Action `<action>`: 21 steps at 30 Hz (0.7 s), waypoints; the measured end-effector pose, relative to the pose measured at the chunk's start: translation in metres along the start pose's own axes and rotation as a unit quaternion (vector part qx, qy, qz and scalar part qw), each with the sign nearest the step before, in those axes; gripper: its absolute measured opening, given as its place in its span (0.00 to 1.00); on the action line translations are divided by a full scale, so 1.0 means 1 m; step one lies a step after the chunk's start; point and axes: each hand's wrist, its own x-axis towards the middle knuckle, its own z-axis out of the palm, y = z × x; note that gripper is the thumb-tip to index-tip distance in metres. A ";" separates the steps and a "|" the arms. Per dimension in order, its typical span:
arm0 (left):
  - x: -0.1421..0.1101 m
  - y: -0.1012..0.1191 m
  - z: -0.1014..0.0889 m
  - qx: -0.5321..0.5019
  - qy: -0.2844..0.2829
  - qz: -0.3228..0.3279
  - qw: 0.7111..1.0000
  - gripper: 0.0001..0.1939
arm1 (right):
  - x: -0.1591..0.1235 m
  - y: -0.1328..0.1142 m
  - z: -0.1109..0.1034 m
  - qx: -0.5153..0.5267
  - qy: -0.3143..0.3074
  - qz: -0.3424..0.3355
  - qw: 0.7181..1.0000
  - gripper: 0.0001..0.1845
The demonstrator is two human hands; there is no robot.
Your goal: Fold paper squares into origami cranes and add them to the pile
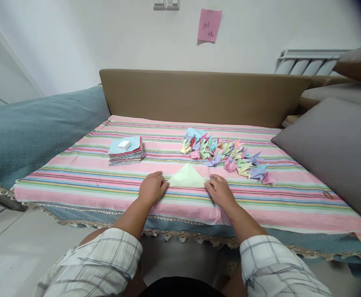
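Observation:
A pale green sheet of paper [187,177], folded into a triangle, lies flat on the striped cloth with its peak pointing away from me. My left hand [152,187] pinches its left corner between thumb and fingers. At the right corner, my right hand [220,189] has the paper pinched the same way. Just beyond the triangle, to the right, is a pile of folded paper cranes [217,150] in many colours. Farther off to the left sits a stack of coloured paper sheets [126,156], with a small white block [124,144] on top.
The striped cloth [84,181] covers a sofa seat with a brown backrest [199,97]. A grey cushion [332,152] leans at the right, and a blue armrest [44,128] bounds the left. A small brown ring-like item [328,195] lies near the cushion.

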 end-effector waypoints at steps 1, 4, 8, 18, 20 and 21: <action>0.000 0.000 0.001 0.007 0.004 0.002 1.000 0.11 | 0.001 0.000 0.001 -0.002 0.005 0.004 1.000 0.15; -0.001 0.003 0.004 0.031 0.032 0.012 0.999 0.09 | 0.002 -0.001 0.002 -0.004 0.012 0.004 1.000 0.12; -0.008 0.018 0.012 0.065 0.069 0.080 0.992 0.16 | 0.003 -0.002 0.003 -0.007 0.010 -0.008 1.000 0.08; -0.031 0.051 0.034 0.058 -0.041 0.290 0.954 0.28 | 0.000 -0.004 0.006 -0.017 0.059 -0.046 0.997 0.16; -0.031 0.050 0.035 0.056 -0.051 0.285 0.956 0.28 | -0.004 -0.010 0.005 -0.014 0.079 -0.079 0.994 0.16; -0.031 0.049 0.036 0.054 -0.054 0.284 0.956 0.29 | -0.006 -0.014 0.004 -0.010 0.077 -0.107 0.991 0.15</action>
